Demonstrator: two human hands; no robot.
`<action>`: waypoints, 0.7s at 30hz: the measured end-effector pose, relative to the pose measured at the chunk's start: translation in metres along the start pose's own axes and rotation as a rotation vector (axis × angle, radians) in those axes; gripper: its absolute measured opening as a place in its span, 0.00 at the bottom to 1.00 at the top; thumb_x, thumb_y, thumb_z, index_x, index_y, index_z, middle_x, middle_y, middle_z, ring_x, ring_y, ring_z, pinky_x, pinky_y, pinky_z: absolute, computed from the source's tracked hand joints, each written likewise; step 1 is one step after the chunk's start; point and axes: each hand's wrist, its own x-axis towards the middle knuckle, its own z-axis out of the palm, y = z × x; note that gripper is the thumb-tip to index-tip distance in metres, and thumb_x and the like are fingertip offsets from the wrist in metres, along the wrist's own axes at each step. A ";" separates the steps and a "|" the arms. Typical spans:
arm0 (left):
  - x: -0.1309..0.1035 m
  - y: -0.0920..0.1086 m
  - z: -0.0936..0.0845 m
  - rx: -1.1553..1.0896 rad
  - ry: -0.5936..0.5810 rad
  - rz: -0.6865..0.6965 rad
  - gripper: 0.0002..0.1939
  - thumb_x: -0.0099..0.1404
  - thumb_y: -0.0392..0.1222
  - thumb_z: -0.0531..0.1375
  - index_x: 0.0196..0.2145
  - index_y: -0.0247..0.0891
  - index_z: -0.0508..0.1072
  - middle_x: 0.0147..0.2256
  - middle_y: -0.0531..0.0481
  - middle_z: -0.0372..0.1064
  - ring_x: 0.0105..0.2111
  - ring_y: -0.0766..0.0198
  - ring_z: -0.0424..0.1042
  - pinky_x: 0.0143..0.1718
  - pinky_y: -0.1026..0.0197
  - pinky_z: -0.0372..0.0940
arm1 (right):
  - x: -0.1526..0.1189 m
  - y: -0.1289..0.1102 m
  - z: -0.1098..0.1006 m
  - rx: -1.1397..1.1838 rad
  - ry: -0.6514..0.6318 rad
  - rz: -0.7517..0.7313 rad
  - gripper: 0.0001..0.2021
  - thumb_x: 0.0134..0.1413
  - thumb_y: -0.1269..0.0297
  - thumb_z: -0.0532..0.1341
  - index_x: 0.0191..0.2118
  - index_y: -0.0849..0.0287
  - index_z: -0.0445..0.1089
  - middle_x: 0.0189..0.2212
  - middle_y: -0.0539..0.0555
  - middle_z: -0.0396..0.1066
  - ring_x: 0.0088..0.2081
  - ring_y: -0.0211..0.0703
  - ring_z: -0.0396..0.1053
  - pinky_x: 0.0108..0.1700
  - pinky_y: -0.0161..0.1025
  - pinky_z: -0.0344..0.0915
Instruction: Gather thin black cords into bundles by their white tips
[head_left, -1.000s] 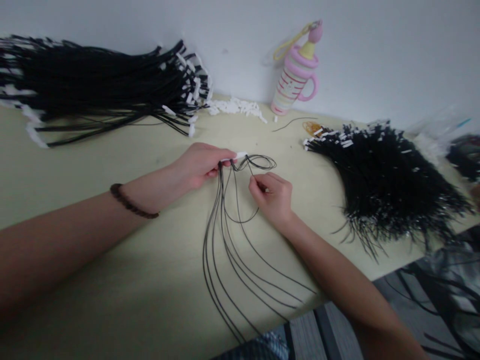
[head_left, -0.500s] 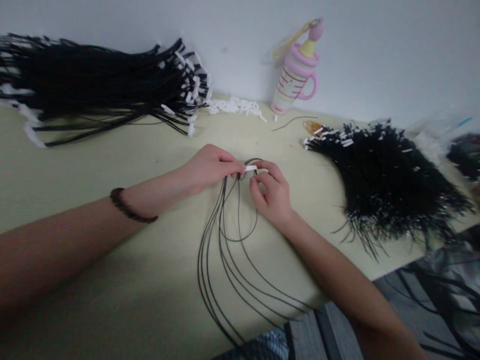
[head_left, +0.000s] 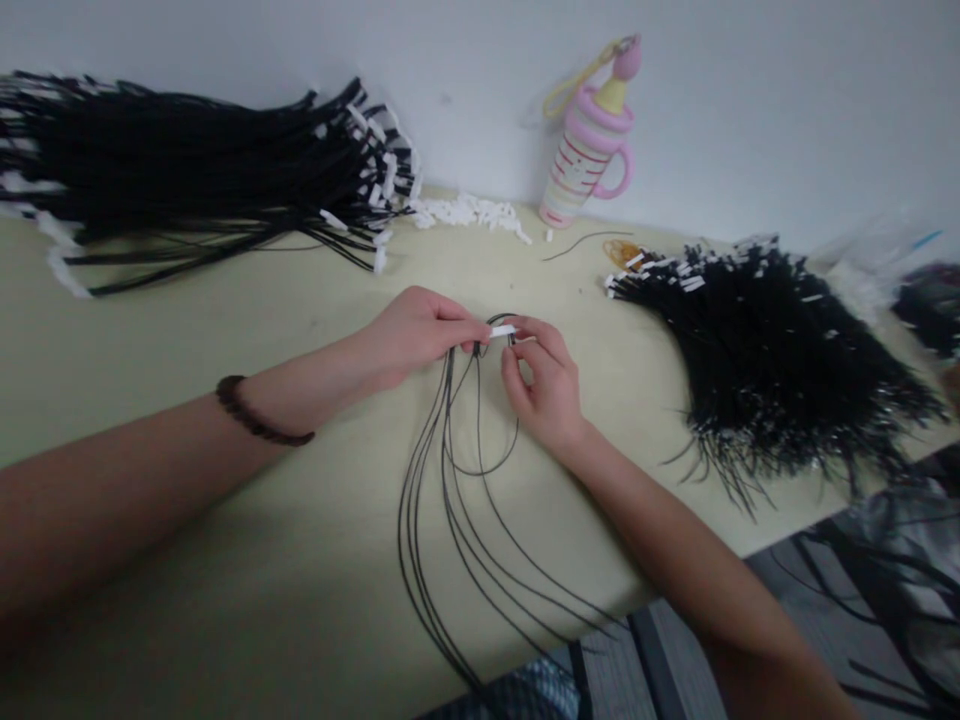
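A small white connector [head_left: 502, 331] is between my two hands, near the middle of the table. My left hand [head_left: 435, 330] pinches its left end between thumb and fingertips. Several thin black wires [head_left: 450, 470] hang from beside these fingertips and fan down across the table toward its front edge. My right hand [head_left: 546, 378] is curled at the connector's right end, thumb and index finger close to a black wire that loops below. What exactly its fingertips grip is too small to tell.
Bundled black cables with white ends [head_left: 195, 160] lie at the back left, beside loose white connectors [head_left: 472, 212]. A pink cup [head_left: 581, 160] stands by the wall. Another black wire pile [head_left: 780, 370] covers the right side, near orange bands [head_left: 621, 252].
Both hands stay nearly in place around the connector. The connector has tilted slightly and sits a little higher, and the hanging wires have shifted slightly.
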 end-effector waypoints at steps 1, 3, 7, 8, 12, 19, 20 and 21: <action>0.001 0.003 -0.002 -0.019 0.004 0.001 0.07 0.51 0.40 0.61 0.22 0.33 0.75 0.18 0.52 0.64 0.19 0.72 0.55 0.19 0.67 0.47 | 0.000 0.000 -0.001 -0.026 0.015 0.007 0.05 0.54 0.70 0.55 0.33 0.59 0.68 0.49 0.60 0.60 0.49 0.46 0.60 0.47 0.46 0.62; 0.004 0.010 -0.009 -0.068 0.022 -0.021 0.07 0.51 0.38 0.61 0.20 0.32 0.74 0.18 0.52 0.63 0.19 0.73 0.56 0.19 0.67 0.47 | 0.001 0.001 -0.004 -0.082 0.065 0.033 0.05 0.53 0.68 0.58 0.34 0.57 0.71 0.54 0.58 0.54 0.51 0.49 0.58 0.46 0.48 0.61; 0.008 0.022 -0.024 -0.179 0.046 -0.014 0.05 0.52 0.33 0.61 0.20 0.31 0.74 0.17 0.52 0.62 0.18 0.75 0.57 0.19 0.68 0.47 | 0.002 0.008 -0.009 -0.082 0.149 0.125 0.06 0.50 0.66 0.61 0.35 0.53 0.74 0.40 0.57 0.62 0.41 0.45 0.62 0.39 0.44 0.61; 0.008 0.024 -0.027 -0.213 0.027 0.009 0.06 0.52 0.33 0.60 0.20 0.31 0.74 0.17 0.52 0.62 0.18 0.75 0.58 0.20 0.68 0.48 | 0.003 0.011 -0.009 -0.023 0.109 0.183 0.06 0.50 0.65 0.61 0.35 0.55 0.75 0.32 0.54 0.63 0.35 0.41 0.62 0.36 0.41 0.62; 0.000 0.029 -0.035 -0.311 -0.089 0.079 0.08 0.53 0.31 0.57 0.19 0.32 0.74 0.18 0.50 0.65 0.17 0.73 0.61 0.21 0.67 0.51 | 0.005 0.021 -0.008 0.370 -0.133 0.439 0.08 0.49 0.63 0.61 0.33 0.61 0.74 0.19 0.48 0.63 0.21 0.32 0.60 0.24 0.32 0.58; -0.005 0.022 -0.026 0.061 -0.306 -0.059 0.05 0.41 0.28 0.64 0.17 0.35 0.75 0.16 0.52 0.64 0.18 0.68 0.62 0.21 0.66 0.52 | 0.012 0.058 -0.025 0.763 -0.091 0.619 0.14 0.47 0.65 0.60 0.43 0.57 0.68 0.40 0.55 0.72 0.36 0.39 0.71 0.35 0.37 0.68; -0.003 0.017 -0.023 0.104 -0.324 -0.043 0.04 0.41 0.29 0.64 0.17 0.35 0.76 0.15 0.53 0.64 0.17 0.70 0.61 0.20 0.67 0.50 | 0.012 0.064 -0.028 0.717 -0.052 0.618 0.15 0.47 0.66 0.60 0.44 0.57 0.68 0.41 0.55 0.72 0.38 0.40 0.71 0.35 0.37 0.68; -0.001 0.012 -0.020 0.142 -0.337 -0.016 0.03 0.41 0.30 0.64 0.18 0.36 0.76 0.14 0.53 0.63 0.16 0.71 0.59 0.19 0.67 0.48 | 0.012 0.067 -0.031 0.627 0.013 0.599 0.16 0.46 0.67 0.60 0.44 0.57 0.68 0.41 0.55 0.71 0.39 0.40 0.70 0.34 0.37 0.67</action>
